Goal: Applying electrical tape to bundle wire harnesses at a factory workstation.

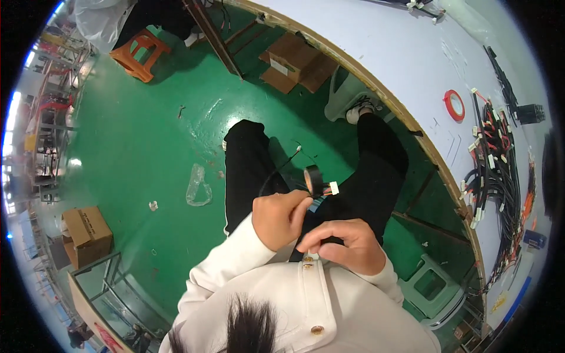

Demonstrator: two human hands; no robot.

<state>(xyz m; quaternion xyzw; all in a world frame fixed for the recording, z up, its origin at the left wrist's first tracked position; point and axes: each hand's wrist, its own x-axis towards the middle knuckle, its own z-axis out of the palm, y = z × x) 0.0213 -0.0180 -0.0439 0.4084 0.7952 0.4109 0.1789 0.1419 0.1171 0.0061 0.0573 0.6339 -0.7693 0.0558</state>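
Note:
My left hand [276, 219] is closed over my lap, with the thumb pressed against the fingers. It grips a wire harness [322, 192] of thin coloured wires with a white plug connector [334, 188] at its end. A roll of black tape [313, 179] stands on edge right beside those fingertips. A thin black cable ending in a small white connector [298, 149] reaches out past the same hand. Close to the front of the jacket, my right hand [348, 242] has its fingers curved and the thumb apart from them; nothing held shows there.
Along the right curves a white worktable [406, 70], carrying a red tape roll [454, 105] and a pile of black wire harnesses [493, 153]. Green stools [432, 288] stand beneath its edge. Cardboard boxes [88, 232] and an orange stool [140, 54] are on the green floor.

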